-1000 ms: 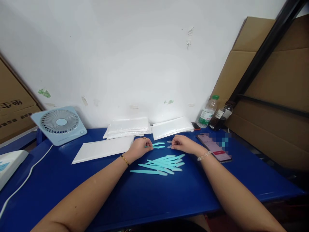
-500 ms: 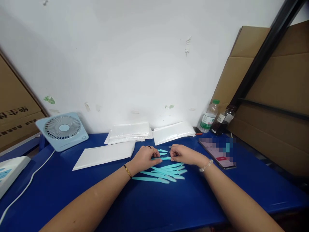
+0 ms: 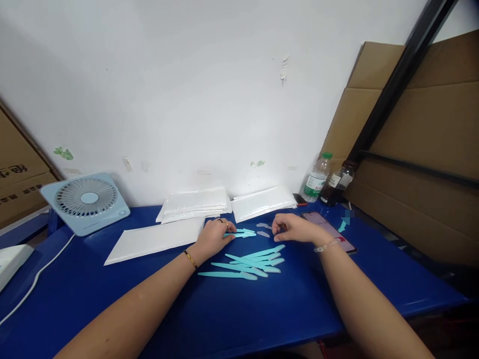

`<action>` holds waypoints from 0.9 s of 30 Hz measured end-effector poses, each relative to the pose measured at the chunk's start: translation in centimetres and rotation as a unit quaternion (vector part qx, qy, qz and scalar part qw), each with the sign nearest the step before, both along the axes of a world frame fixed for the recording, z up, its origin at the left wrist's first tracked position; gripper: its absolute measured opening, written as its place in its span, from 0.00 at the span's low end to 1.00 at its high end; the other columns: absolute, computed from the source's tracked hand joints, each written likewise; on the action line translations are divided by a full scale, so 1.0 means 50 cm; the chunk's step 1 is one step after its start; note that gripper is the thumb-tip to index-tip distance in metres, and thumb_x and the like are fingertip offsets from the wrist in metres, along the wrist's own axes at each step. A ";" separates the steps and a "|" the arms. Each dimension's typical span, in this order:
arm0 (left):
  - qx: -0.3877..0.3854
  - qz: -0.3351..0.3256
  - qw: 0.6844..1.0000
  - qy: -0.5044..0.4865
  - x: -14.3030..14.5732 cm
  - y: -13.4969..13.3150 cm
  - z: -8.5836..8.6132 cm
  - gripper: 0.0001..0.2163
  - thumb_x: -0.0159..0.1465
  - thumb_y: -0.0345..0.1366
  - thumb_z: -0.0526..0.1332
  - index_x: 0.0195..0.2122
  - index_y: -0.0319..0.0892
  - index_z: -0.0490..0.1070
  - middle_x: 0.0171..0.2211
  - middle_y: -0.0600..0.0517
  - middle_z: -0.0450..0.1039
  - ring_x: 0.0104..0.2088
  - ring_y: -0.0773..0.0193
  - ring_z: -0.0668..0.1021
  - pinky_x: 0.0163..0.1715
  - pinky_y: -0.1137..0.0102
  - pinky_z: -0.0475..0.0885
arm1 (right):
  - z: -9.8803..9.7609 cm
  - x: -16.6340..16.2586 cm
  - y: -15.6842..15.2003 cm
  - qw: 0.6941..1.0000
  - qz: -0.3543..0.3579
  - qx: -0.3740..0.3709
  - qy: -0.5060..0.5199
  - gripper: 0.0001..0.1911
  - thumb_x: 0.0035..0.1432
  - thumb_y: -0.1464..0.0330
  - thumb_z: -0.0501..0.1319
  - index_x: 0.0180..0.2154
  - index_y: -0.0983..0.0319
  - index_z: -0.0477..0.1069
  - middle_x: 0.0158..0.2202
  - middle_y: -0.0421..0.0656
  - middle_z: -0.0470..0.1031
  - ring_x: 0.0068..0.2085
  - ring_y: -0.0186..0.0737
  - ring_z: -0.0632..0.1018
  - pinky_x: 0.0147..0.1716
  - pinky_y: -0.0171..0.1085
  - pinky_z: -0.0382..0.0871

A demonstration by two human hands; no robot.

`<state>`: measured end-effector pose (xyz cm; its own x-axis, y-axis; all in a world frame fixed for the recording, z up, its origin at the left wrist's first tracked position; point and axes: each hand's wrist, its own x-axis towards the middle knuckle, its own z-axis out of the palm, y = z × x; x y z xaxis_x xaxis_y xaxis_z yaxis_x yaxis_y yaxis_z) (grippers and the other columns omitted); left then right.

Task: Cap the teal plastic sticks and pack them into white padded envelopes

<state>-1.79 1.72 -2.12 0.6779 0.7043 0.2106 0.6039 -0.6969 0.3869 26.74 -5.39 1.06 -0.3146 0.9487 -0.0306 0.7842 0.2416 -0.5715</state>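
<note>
My left hand (image 3: 217, 237) is closed on the handles of turquoise eyebrow razors (image 3: 245, 233), low over the table, blade ends pointing right. The fingers hide how many are under it. Just right of those tips lie small clear blade covers (image 3: 263, 234). My right hand (image 3: 294, 228) hovers beside the covers, fingers half curled, thumb apart from forefinger, and nothing shows between them. Nearer me, several more eyebrow razors (image 3: 239, 262) lie loosely crossed in a fan, pale covered ends to the right.
White padded envelopes (image 3: 196, 203) lie along the wall, with another envelope (image 3: 149, 242) left of my left hand. A phone (image 3: 327, 229) rests by my right wrist. Two bottles (image 3: 316, 182) stand behind it. A blue fan (image 3: 88, 202) and its cable (image 3: 39, 279) occupy the left of the blue table (image 3: 224, 314).
My hands have moved apart. The razor that was between them now lies with the others at my left hand, its tip uncovered. My right hand has let go; more clear covers show.
</note>
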 end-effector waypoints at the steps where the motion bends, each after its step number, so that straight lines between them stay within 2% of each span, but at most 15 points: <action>1: 0.006 0.001 1.000 -0.005 0.001 -0.002 -0.001 0.07 0.59 0.37 0.60 0.37 0.46 0.74 0.38 0.52 0.75 0.40 0.59 0.75 0.40 0.67 0.66 | 0.006 0.000 -0.005 1.000 0.015 -0.026 -0.004 0.10 0.45 0.64 0.67 0.30 0.62 0.73 0.33 0.42 0.72 0.32 0.37 0.71 0.30 0.34 0.64; 4: 0.010 -0.007 1.000 -0.020 0.005 -0.014 0.005 0.08 0.60 0.39 0.59 0.38 0.46 0.74 0.40 0.52 0.75 0.41 0.59 0.74 0.42 0.66 0.65 | 0.008 -0.005 -0.012 0.995 0.039 -0.088 -0.028 0.09 0.43 0.66 0.68 0.27 0.62 0.73 0.30 0.41 0.72 0.30 0.36 0.71 0.28 0.33 0.64; 6: 0.009 -0.031 0.999 -0.030 0.009 -0.028 0.013 0.09 0.63 0.42 0.57 0.38 0.45 0.74 0.39 0.52 0.75 0.41 0.60 0.74 0.42 0.67 0.65 | -0.002 -0.012 -0.008 0.994 0.050 -0.096 -0.030 0.07 0.45 0.67 0.67 0.27 0.62 0.72 0.28 0.40 0.71 0.28 0.35 0.70 0.26 0.33 0.63; 11: 0.015 -0.104 0.994 -0.006 0.021 -0.051 0.025 0.16 0.68 0.45 0.49 0.34 0.45 0.74 0.35 0.53 0.76 0.39 0.62 0.75 0.42 0.67 0.62 | -0.024 -0.042 0.003 0.997 0.068 -0.020 0.013 0.06 0.52 0.66 0.63 0.30 0.62 0.71 0.31 0.41 0.69 0.29 0.34 0.71 0.28 0.32 0.64; 15: 0.028 -0.076 0.996 0.037 0.018 -0.038 0.021 0.17 0.67 0.43 0.50 0.29 0.43 0.73 0.31 0.51 0.77 0.36 0.61 0.75 0.39 0.66 0.61 | -0.030 -0.050 0.011 0.997 0.070 0.019 0.009 0.06 0.54 0.66 0.62 0.29 0.62 0.71 0.33 0.41 0.68 0.29 0.33 0.70 0.28 0.32 0.63; 21: 0.010 -0.012 0.999 0.029 -0.002 -0.010 0.018 0.11 0.63 0.38 0.54 0.30 0.45 0.75 0.34 0.52 0.77 0.37 0.60 0.75 0.40 0.66 0.62 | -0.028 -0.008 0.013 0.999 -0.013 0.033 0.001 0.08 0.51 0.64 0.65 0.29 0.63 0.72 0.32 0.42 0.69 0.32 0.36 0.71 0.31 0.33 0.64; 24: 0.029 0.004 0.999 0.013 -0.001 -0.012 0.014 0.07 0.60 0.39 0.58 0.35 0.46 0.75 0.36 0.52 0.76 0.40 0.58 0.74 0.41 0.65 0.62 | -0.016 -0.012 0.000 0.999 0.047 -0.014 0.013 0.10 0.48 0.63 0.67 0.30 0.62 0.74 0.32 0.42 0.70 0.32 0.36 0.71 0.30 0.33 0.65; 27: 0.030 -0.024 0.999 0.002 0.005 -0.026 0.017 0.09 0.61 0.42 0.58 0.34 0.46 0.75 0.37 0.52 0.76 0.41 0.59 0.74 0.42 0.65 0.62 | -0.010 -0.033 -0.012 0.992 0.111 -0.066 -0.012 0.08 0.46 0.65 0.67 0.29 0.62 0.75 0.29 0.40 0.71 0.29 0.35 0.71 0.27 0.32 0.64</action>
<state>-1.53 0.41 -1.25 0.7118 0.6570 0.2484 0.5707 -0.7471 0.3407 25.09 -5.97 0.55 -0.5126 0.8435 -0.1602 0.7338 0.3335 -0.5918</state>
